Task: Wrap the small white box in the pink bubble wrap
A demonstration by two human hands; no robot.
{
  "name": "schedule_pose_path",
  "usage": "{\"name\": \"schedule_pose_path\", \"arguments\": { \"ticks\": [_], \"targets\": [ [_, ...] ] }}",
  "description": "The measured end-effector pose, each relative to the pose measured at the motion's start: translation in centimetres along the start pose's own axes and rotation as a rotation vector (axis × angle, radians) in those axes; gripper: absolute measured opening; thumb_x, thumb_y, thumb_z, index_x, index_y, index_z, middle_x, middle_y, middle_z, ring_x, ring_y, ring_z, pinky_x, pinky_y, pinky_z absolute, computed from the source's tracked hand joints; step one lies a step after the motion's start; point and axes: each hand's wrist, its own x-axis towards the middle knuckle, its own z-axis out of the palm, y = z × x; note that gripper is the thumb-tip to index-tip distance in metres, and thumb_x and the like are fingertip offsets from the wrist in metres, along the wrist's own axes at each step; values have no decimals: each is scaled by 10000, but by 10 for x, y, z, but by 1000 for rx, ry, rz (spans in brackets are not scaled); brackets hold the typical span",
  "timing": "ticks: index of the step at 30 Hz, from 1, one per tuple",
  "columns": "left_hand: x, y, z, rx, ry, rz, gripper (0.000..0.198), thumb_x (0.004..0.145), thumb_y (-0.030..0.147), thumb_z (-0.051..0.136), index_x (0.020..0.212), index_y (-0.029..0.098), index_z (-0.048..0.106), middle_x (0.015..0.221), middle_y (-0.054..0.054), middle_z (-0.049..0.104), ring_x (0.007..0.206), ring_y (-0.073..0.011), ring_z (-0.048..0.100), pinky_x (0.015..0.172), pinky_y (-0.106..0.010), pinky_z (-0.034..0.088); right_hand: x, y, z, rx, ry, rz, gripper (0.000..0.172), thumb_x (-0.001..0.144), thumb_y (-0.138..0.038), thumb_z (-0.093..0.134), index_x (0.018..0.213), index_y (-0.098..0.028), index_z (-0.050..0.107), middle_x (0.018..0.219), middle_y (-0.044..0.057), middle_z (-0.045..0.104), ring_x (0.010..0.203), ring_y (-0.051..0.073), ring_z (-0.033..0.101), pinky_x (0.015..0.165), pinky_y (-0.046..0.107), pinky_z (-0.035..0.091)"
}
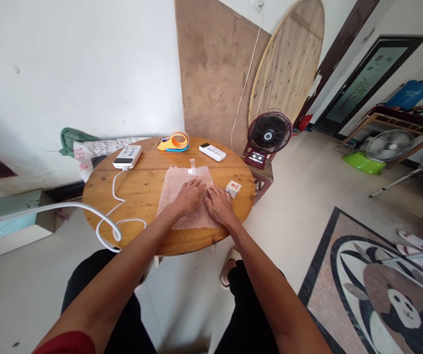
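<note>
Half ringed by orange tape dispenser (175, 142), two white devices (127, 156) and small box (233, 189). Spread on round, grained wooden table (147, 182): pinkish, dimpled bubble wrap (174, 186), clear tape strip (192, 166) at far edge. Laid flat on it, palms down: left hand (191, 194), right hand (219, 204).

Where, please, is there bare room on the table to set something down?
A broad patch lies between the white cable and the bubble wrap; a smaller one between the small box and the white device right of the tape dispenser. Crowded: the wrap, under left hand and right hand.
</note>
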Motion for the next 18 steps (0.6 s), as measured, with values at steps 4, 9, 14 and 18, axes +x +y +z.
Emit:
{"name": "schedule_pose_path", "arguments": {
  "ticks": [4,9,14,18],
  "targets": [
    [-24,-2,-1,28,-2,16,446,904,357,432,1309,181,497,1461,-130,421,1381,-307,319,1109,-475,283,-1,0,1,-8,8,0,415,956,-300,352,1320,-151,481,1433,111,469,1307,246,392,1068,418,271],
    [-28,1,1,88,-29,76,491,930,367,361,1382,188,431,1492,-133,382,1401,-308,290,1122,-495,237,1,2,4,-20,13,0,405,956,-283,343,1308,-156,498,1430,101,477,1295,246,408,1058,407,286],
    [-19,8,6,62,-57,99,570,900,328,372,1425,105,359,1488,-177,378,1400,-313,295,1133,-500,211,3,3,7,-13,16,9,408,956,-249,326,1312,-141,493,1428,104,481,1298,231,409,1067,393,281],
    [-24,8,11,55,-61,106,617,902,382,362,1445,92,326,1506,-175,348,1397,-323,293,1136,-518,184,2,2,5,-29,0,19,405,958,-230,318,1320,-149,481,1441,103,464,1315,222,391,1077,393,267]
  ]
}}
